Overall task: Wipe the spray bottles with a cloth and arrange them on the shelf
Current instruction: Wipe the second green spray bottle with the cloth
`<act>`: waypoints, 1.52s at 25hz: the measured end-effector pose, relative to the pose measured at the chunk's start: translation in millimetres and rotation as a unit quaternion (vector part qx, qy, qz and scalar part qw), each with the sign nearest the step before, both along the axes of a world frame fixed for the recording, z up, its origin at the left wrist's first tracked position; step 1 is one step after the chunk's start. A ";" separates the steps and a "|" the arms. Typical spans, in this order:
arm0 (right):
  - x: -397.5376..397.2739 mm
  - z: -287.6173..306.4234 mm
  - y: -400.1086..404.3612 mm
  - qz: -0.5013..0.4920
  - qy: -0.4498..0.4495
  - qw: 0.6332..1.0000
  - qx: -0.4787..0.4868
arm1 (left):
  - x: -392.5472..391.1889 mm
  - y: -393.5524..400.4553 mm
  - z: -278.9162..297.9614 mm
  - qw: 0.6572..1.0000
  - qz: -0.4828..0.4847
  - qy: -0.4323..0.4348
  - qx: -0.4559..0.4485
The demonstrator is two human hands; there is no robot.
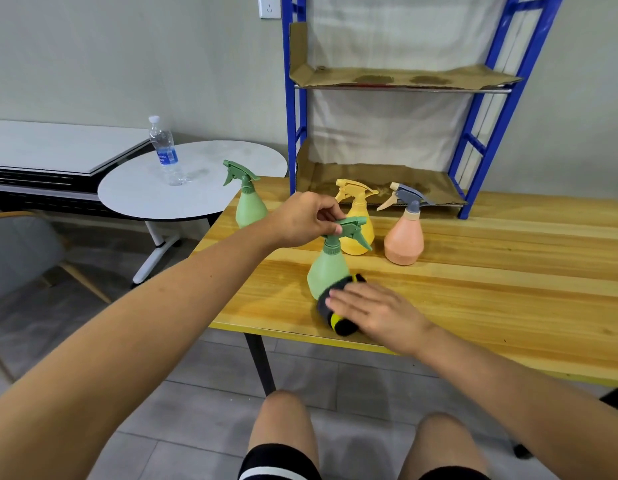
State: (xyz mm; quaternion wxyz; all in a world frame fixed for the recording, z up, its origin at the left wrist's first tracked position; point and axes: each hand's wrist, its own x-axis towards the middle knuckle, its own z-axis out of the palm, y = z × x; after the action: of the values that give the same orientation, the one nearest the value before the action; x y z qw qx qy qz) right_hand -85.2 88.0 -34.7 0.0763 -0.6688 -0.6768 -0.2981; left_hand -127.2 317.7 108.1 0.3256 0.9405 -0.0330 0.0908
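We are sitting at the wooden worktop (pixel 491 299) that fills the right half of the frame, our bare knees showing at the bottom edge. Our left hand (pixel 302 220), reaching in from the lower left, is pinching the dark green trigger head of the near green spray bottle (pixel 326 271), fingers closed around the top of the nozzle. The bottle is standing near the front edge of the worktop, leaning slightly. Our right hand (pixel 373 311), coming in from the lower right, is lying flat with fingers extended and together, pressing a dark grey, black and yellow cloth (pixel 337 317) against the lower side of that bottle; the cloth is also resting on the worktop.

Behind it, three more bottles are standing upright on the worktop: a second green spray bottle (pixel 250 206) at the left edge, a yellow spray bottle (pixel 361 230) just behind the held one, and a pink spray bottle (pixel 404 242) with a grey head to the right of the yellow one.

In the upper right of the frame, a blue metal shelf (pixel 297 133) is standing on the worktop against the wall, its two visible levels lined with stained cardboard (pixel 397 77). In the left centre, a clear water bottle (pixel 165 154) is standing on a round white table (pixel 193 188).
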 end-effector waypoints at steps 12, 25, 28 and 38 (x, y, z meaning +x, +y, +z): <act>17.1 2.2 -9.5 0.001 0.033 0.999 -0.016 | 3.6 3.8 -5.0 1.000 -0.006 -0.016 -0.003; 28.9 31.0 -1.1 -0.050 0.147 0.982 0.110 | 5.1 6.0 -8.1 1.000 -0.002 -0.024 -0.011; 25.1 22.8 -4.1 -0.056 0.116 0.987 0.095 | 4.8 5.9 -7.3 1.000 0.004 -0.024 -0.012; 19.0 27.5 -9.5 -0.148 0.101 0.980 0.082 | 2.4 4.8 -6.7 1.000 0.007 -0.022 -0.005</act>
State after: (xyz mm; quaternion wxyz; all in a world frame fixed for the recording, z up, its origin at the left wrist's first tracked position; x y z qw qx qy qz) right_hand -66.2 78.5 -7.2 0.1540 -0.7800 -0.5319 -0.2914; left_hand -124.8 322.5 101.3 0.3287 0.9370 -0.0328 0.1138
